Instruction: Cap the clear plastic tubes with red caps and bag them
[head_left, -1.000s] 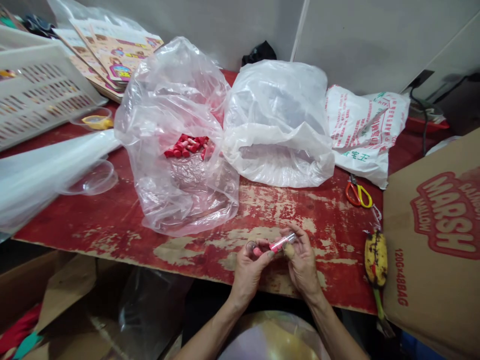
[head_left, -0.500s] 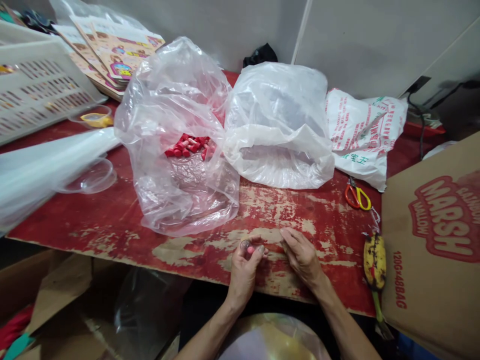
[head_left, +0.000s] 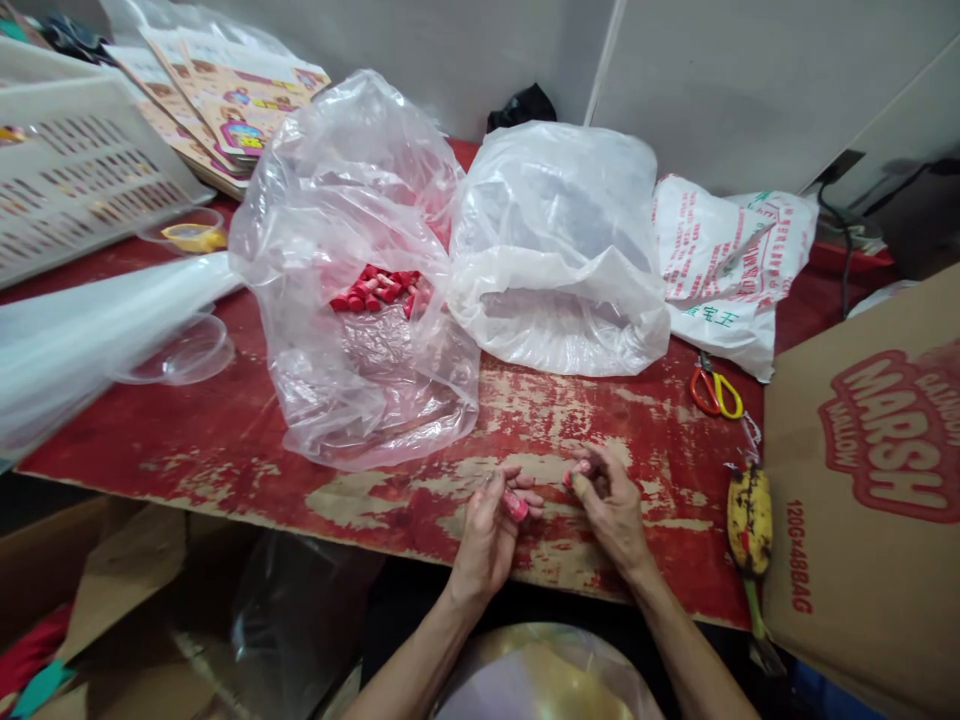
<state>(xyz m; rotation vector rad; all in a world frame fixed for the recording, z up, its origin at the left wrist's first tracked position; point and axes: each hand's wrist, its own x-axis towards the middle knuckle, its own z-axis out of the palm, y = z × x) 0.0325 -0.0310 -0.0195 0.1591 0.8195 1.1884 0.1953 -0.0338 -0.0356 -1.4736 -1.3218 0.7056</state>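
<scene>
At the table's front edge, my left hand [head_left: 487, 530] is turned palm up, its fingers loosely curled around a small red cylinder [head_left: 515, 505]. Just to its right, my right hand [head_left: 611, 510] pinches a small pinkish-red piece [head_left: 568, 480] between thumb and fingers; most of that piece is hidden. The two hands are a little apart. Beyond them, a clear plastic bag [head_left: 375, 400] lies with its mouth toward me, and several similar small red pieces [head_left: 375, 288] show inside it.
A white plastic bag [head_left: 559, 200] and a printed white sack [head_left: 727, 260] stand behind. Scissors [head_left: 716, 390], a spotted banana [head_left: 750, 520] and a cardboard box [head_left: 870, 480] are on the right. Clear round lids [head_left: 180, 350] and a white basket [head_left: 90, 180] sit left on the worn red table [head_left: 247, 450].
My left hand has turned, and the red cylinder now shows lengthwise on its fingers. My right hand's fingers have curled, and a small pinkish-red piece now shows at their tips.
</scene>
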